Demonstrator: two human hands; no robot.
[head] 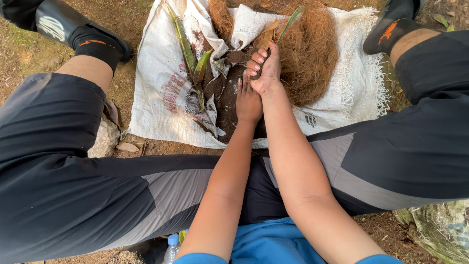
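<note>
My left hand point(248, 101) lies flat with its fingers in the dark soil point(225, 98) piled on a white woven sack point(156, 112). Just above it my right hand point(266, 68) is cupped palm up, fingers curled, with soil sticking to it; it seems to hold a scoop of soil. A mound of brown coconut fibre point(310, 54) sits right beside my right hand. A small plant with long green leaves point(190, 54) lies in the soil to the left of my hands.
My legs in black and grey trousers spread to either side, with black shoes point(83, 34) at the far corners. A plastic bottle point(171, 247) lies near my left leg. Another sack point(439, 227) sits at the lower right. Bare earth surrounds the sack.
</note>
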